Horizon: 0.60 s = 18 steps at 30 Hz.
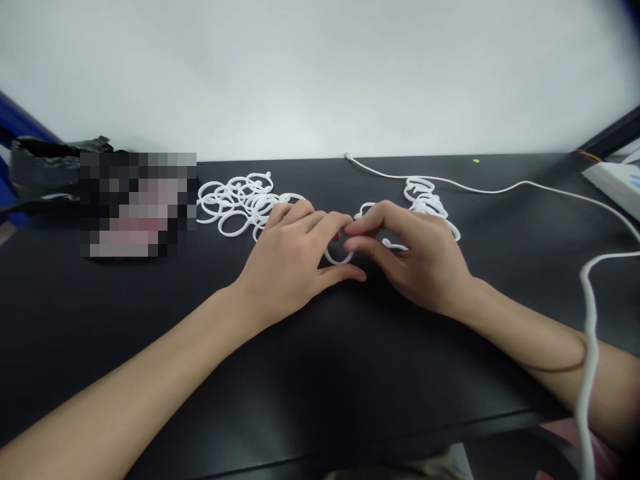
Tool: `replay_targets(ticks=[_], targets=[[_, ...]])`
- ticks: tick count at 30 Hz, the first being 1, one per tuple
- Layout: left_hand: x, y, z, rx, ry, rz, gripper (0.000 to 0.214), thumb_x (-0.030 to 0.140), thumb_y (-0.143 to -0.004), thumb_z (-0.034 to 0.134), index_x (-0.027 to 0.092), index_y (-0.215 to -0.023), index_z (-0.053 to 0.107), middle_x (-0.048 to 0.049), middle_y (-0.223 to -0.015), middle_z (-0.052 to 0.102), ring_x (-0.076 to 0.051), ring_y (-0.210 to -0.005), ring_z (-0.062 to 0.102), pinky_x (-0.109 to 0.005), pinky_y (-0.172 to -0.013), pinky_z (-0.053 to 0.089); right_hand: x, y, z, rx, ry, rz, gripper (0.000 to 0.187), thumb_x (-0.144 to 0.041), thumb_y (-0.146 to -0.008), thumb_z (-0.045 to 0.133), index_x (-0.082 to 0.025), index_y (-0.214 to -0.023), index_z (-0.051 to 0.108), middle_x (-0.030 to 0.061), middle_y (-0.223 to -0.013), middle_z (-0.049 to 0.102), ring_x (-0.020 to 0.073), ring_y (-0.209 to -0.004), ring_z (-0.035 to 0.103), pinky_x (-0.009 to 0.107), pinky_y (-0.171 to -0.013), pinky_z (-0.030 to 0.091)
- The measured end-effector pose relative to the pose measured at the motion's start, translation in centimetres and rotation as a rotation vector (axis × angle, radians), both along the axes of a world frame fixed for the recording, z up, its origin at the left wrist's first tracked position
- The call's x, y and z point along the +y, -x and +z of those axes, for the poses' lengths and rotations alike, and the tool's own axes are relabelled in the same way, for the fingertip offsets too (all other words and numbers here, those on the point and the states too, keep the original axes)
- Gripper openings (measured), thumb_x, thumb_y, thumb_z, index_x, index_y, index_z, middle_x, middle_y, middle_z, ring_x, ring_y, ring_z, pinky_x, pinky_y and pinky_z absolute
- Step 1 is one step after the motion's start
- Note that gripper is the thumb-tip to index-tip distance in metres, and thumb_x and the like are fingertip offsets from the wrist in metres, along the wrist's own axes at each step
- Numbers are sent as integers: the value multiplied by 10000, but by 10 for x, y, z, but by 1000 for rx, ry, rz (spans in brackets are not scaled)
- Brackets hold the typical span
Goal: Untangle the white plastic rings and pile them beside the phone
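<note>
Between my hands, low over the black tabletop, is a white curtain ring, its upper part hidden by fingers. My right hand pinches at the ring's right edge with thumb and forefinger. My left hand arches over the ring's left side, its thumb stretched out apart from the fingers. The forefingers of both hands meet near the ring's top. Beyond my left hand lies a loose heap of white rings, some with small knobs showing. A smaller pile of white rings lies behind my right hand, partly covered by it.
A white cable runs along the back of the black table and loops down over my right forearm. At the left is a pixelated patch beside a black plastic bag. A white box stands at the right edge.
</note>
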<state>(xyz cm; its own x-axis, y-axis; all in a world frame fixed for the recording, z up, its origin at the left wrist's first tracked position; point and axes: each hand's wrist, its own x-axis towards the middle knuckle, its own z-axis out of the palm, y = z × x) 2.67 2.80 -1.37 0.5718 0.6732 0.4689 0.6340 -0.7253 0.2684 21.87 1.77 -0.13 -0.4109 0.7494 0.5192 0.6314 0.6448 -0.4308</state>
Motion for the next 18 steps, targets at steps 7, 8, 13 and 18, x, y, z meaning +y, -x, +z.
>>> replay_targets(ticks=[7,8,13,18], targets=[[0,-1,1,-10,39,-46,340,470,-899,615,182,-1080,600,-23,-896,665,-220,-908,553,-372,-876,392,-1,-1,1,21,10,-24,125,-215,-910,618,-224,-788,590,-30,-816,740,123,-670,655,249,-610,483],[-1,-1,1,-12,39,-50,319,455,-907,606,181,-1070,600,-22,-892,666,-218,-898,552,-374,-876,396,-1,-1,2,14,12,-28,129,-209,-910,616,-224,-784,589,-31,-813,739,121,-666,652,249,-611,482],[-1,-2,0,-9,20,-38,251,388,-921,582,178,-1056,602,-29,-917,670,-222,-914,561,-381,-888,420,-1,1,2,-34,0,-57,110,-266,-915,618,-226,-811,619,-18,-822,726,136,-690,639,266,-632,487],[5,1,-2,35,-44,198,322,292,-950,497,165,-1239,560,-102,-1105,631,-282,-1068,549,-444,-945,422,8,-5,-3,-201,-71,-149,262,-340,-940,575,-189,-1148,627,82,-994,694,232,-921,612,377,-806,496]])
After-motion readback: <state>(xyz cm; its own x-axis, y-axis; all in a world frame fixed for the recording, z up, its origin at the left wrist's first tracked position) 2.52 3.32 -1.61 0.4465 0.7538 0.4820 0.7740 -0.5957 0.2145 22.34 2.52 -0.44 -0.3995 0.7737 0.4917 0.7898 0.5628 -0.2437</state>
